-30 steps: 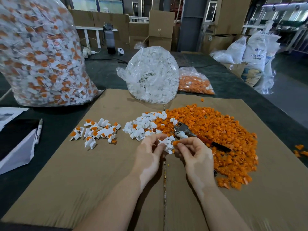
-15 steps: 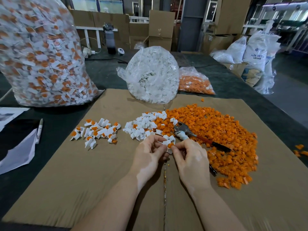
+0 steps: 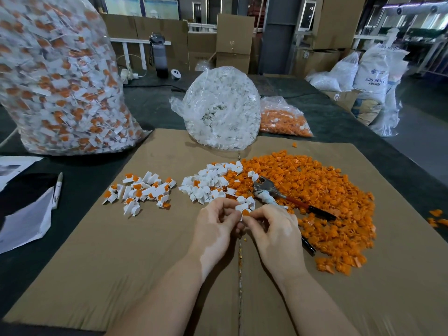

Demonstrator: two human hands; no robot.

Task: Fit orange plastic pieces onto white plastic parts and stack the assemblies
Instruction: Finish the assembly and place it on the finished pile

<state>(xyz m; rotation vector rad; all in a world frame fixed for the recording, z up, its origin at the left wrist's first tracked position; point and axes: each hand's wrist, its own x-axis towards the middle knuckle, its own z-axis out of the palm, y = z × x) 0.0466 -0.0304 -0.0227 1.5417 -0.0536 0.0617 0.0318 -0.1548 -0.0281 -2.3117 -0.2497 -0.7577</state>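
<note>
Both hands meet near the middle of the cardboard sheet (image 3: 145, 263) that covers the dark tabletop (image 3: 150, 107). The left hand (image 3: 215, 229) curls its fingers around a white part (image 3: 242, 209), and the right hand (image 3: 276, 229) pinches an orange piece (image 3: 246, 212) against that part with thumb and forefinger. The two pieces touch; whether the orange one is fully seated cannot be told.

Just beyond the hands lies a heap of loose white parts (image 3: 208, 185), merging on its right into a wide pile of orange pieces (image 3: 315, 195). A pair of pliers (image 3: 269, 190) with dark handles rests on the orange pile, just beside the right hand. To the left, apart from the white heap, sits a small cluster of finished assemblies (image 3: 140, 190).

Farther back stand a large clear bag of assemblies (image 3: 58, 81) at far left, a bag of white parts (image 3: 223, 107) in the centre, and a smaller bag of orange pieces (image 3: 283, 120) beside it. A marker (image 3: 57, 190) lies on the tabletop at left.
</note>
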